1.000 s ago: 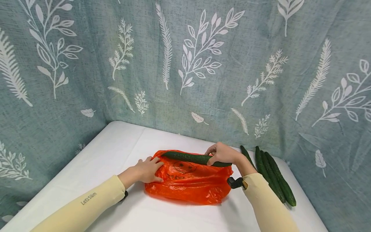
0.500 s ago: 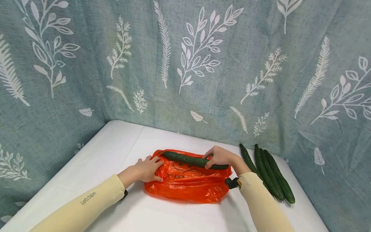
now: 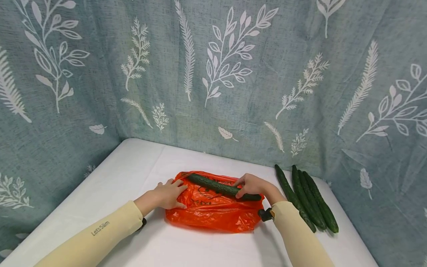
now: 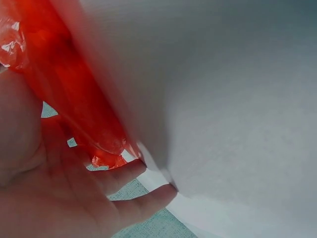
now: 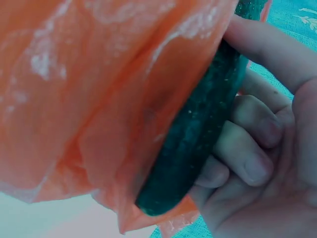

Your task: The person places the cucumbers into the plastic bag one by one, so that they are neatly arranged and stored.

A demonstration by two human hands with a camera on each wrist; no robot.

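Left hand (image 3: 168,194) lies flat with fingers (image 4: 124,173) straight; right hand (image 3: 251,185) curls its fingers (image 5: 247,148).

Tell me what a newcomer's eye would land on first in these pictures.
The bright orange plastic bag in the middle of the white table stands out first. The right hand grips a dark green cucumber lying across the bag's top, while the left hand rests on the bag's left edge. To the right, more cucumbers lie side by side near the leaf-patterned curtain.

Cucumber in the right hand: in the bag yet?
Not inside: the cucumber lies on top of the orange bag, full length visible, gripped by the right hand.
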